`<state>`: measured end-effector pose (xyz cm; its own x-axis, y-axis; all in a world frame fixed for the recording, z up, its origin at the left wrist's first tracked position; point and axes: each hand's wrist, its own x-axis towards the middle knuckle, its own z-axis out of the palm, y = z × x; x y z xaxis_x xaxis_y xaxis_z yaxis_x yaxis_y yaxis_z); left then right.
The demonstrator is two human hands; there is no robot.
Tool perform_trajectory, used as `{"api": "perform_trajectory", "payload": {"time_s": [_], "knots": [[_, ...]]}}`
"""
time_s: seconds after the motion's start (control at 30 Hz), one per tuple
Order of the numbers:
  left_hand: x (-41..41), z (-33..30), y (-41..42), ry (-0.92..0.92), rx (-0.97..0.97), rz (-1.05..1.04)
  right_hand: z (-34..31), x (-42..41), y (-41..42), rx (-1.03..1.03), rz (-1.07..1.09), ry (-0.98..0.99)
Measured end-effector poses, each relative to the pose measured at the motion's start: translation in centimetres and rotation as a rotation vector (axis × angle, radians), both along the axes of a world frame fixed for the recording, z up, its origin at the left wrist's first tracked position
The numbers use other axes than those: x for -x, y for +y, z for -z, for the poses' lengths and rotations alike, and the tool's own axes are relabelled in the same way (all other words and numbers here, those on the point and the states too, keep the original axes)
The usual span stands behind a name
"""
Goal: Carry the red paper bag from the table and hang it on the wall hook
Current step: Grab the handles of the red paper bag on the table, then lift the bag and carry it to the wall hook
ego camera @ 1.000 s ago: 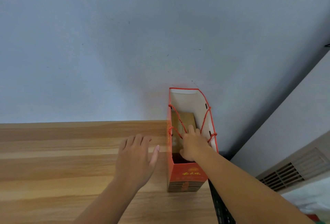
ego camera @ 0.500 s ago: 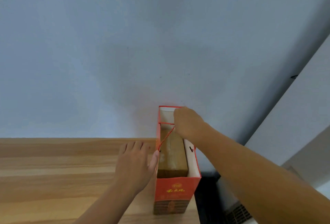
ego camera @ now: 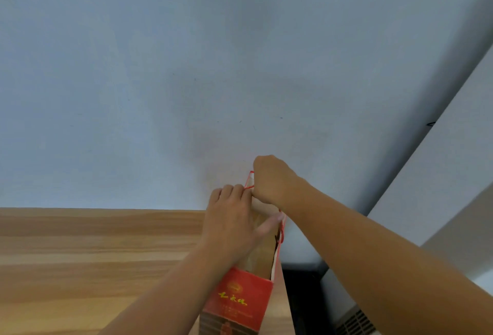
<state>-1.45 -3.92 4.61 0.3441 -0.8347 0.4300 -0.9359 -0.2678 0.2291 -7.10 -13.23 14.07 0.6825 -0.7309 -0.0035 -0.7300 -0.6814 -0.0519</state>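
Observation:
The red paper bag (ego camera: 240, 300) with yellow lettering stands upright at the right end of the wooden table (ego camera: 93, 260). A brown box shows inside it. My right hand (ego camera: 272, 178) is closed around the red cord handles above the bag's far rim. My left hand (ego camera: 233, 217) reaches over the bag's open top, fingers on the near rim and cord, thumb stretched toward the right wall. No wall hook shows in this view.
A pale blue-grey wall (ego camera: 186, 67) fills the view behind the table. A white panel or cabinet (ego camera: 440, 174) stands at the right, with a vent grille (ego camera: 354, 321) low down and a dark gap beside the table's right edge.
My left hand moved from the table top beside the bag onto the bag's open top. My right hand stayed shut on the cords at the far rim. The view shifted closer.

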Motion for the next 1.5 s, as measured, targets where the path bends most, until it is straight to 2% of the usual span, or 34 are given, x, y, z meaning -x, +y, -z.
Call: {"api": "perform_trajectory", "payload": {"time_s": [0.17, 0.3, 0.4, 0.7, 0.83, 0.9, 0.97, 1.07, 1.1, 1.23, 1.5], "knots": [[0.3, 0.1, 0.0, 0.093, -0.034, -0.058, -0.4, 0.2, 1.3, -0.032, 0.027, -0.036], [0.7, -1.0, 1.0, 0.4, 0.05, -0.024, -0.9, 0.3, 1.7, -0.112, 0.055, -0.063], [1.7, -2.1, 1.9, 0.47, 0.062, 0.007, -1.6, 0.7, 2.1, -0.14, 0.071, -0.084], [2.4, -2.7, 3.2, 0.493, 0.127, -0.048, -2.6, 2.7, 3.8, -0.2, 0.048, -0.169], [-0.7, -4.7, 5.5, 0.441, 0.103, -0.026, -3.3, 4.7, 3.9, -0.461, -0.095, -0.154], [-2.0, -6.3, 7.2, 0.453, 0.098, 0.025, -3.0, 5.0, 4.8, -0.512, -0.206, -0.082], [-2.9, -7.8, 8.8, 0.429, 0.108, 0.045, -2.0, 4.3, 6.0, -0.412, -0.288, -0.083], [-4.2, -9.5, 11.2, 0.368, 0.075, 0.021, -1.1, 3.2, 7.6, -0.096, -0.369, -0.152], [-4.6, -9.8, 12.1, 0.351, 0.048, 0.01, -1.2, 3.1, 7.8, -0.053, -0.386, -0.173], [-5.6, -10.1, 15.1, 0.288, -0.079, -0.023, -2.2, 2.7, 8.3, -0.092, -0.455, -0.179], [-6.9, -10.8, 18.6, 0.173, -0.06, -0.099, -2.8, 0.8, 10.7, -0.094, -0.565, -0.198]]}}
